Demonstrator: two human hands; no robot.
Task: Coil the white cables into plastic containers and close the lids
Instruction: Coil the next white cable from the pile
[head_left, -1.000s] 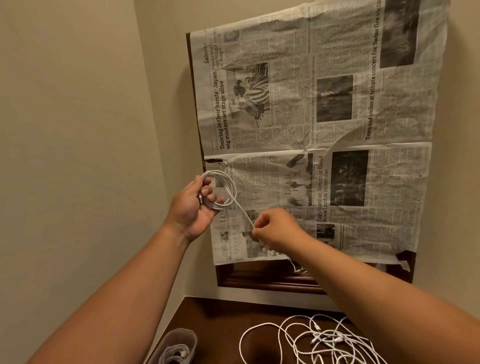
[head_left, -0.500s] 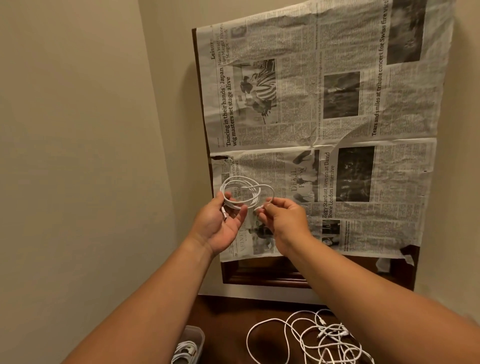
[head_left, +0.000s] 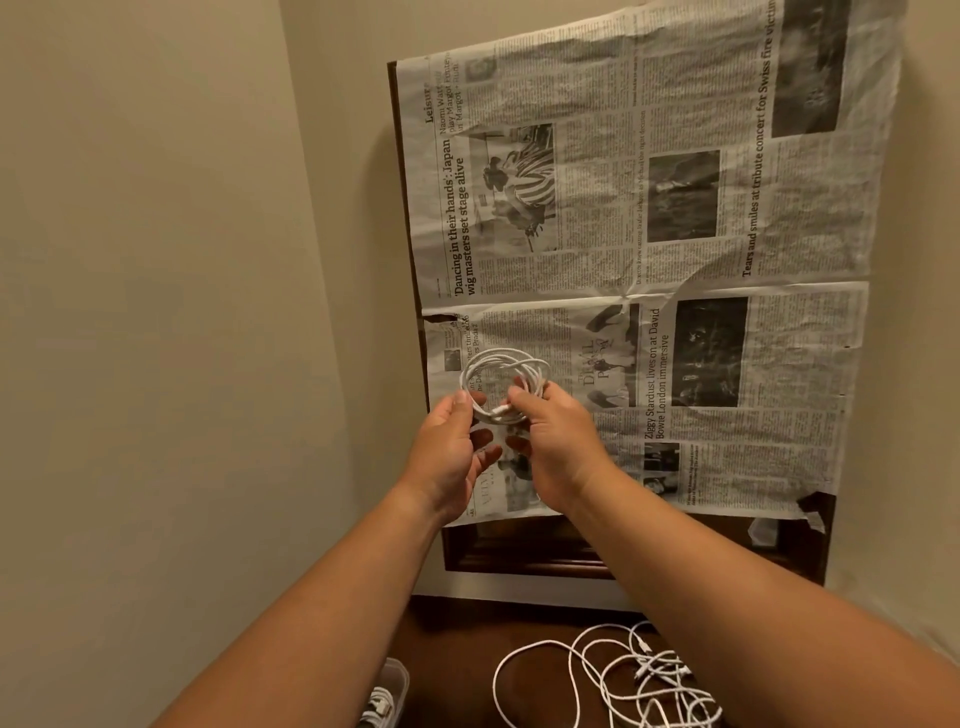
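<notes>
Step in hand: coiling, & it looks about done. One coiled cable (head_left: 506, 376) is held up in the air in front of the newspaper (head_left: 675, 249) on the wall, well above the worktop (head_left: 457, 639). The left hand (head_left: 452, 447) pinches the coil's left side btw thumb & forefinger, w/ its other fingers loosely spread below. The right hand (head_left: 558, 441) has its fingers curled round the right side, bunching the loops. A plug end shows at the bottom of the coil, btw the two hands.

Nxt move, as I judge it: bring the coil down w/o letting the loops spring open, & seat it in a container (head_left: 387, 693). One shows at the bottom edge, left of the loose cables (head_left: 613, 675). It seems to hold a cable already, so prob. another is needed; none in view, nor any lid. The loose cables lie tangled on the worktop, so plenty left to do.
</notes>
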